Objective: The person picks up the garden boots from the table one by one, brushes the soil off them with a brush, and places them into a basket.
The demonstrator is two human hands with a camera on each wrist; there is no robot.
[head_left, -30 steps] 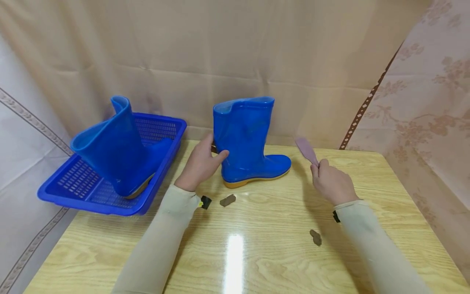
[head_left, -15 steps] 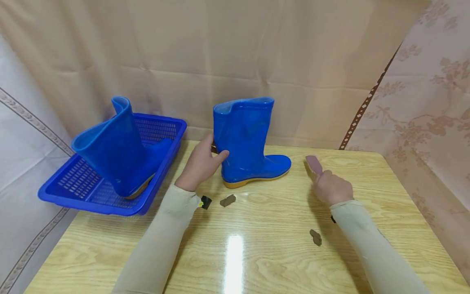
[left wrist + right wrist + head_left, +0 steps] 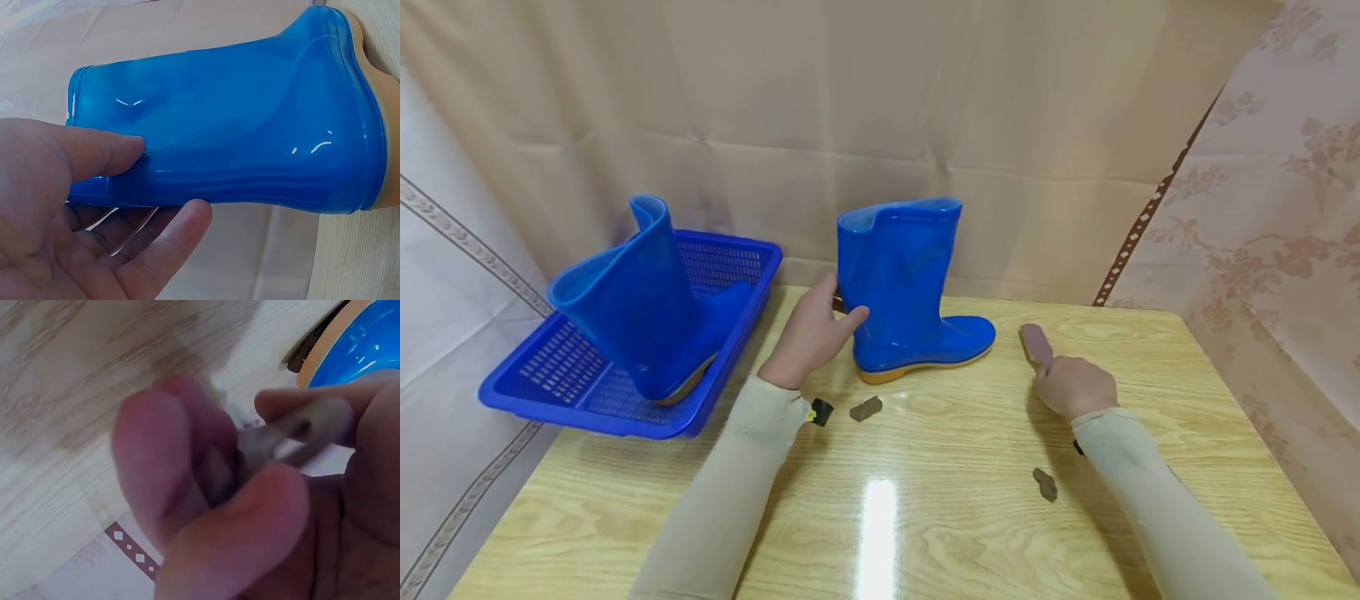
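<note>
A blue rain boot point(image 3: 898, 279) with a yellow-orange sole stands upright near the table's back edge, toe to the right. My left hand point(image 3: 812, 337) holds its shaft from behind, thumb on the near side. In the left wrist view the other fingers point(image 3: 191, 219) reach round the shaft's back edge. To the right of the toe, my right hand point(image 3: 1077, 388) grips a mauve tool point(image 3: 1036, 343) with a flat, paddle-like head, apart from the boot. In the right wrist view the tool's handle end point(image 3: 325, 422) has a hole and looks blurred.
A blue plastic basket point(image 3: 580, 423) on the left holds a second blue rain boot point(image 3: 632, 308), leaning in it. Brown lumps lie on the wooden table point(image 3: 955, 533): one lump point(image 3: 867, 408) before the heel, another lump point(image 3: 1045, 484) front right. A beige curtain point(image 3: 880, 92) hangs behind.
My right hand has turned and shifted slightly left, and the mauve tool's head has come down and nearer. The left hand and the boot have stayed in place.
</note>
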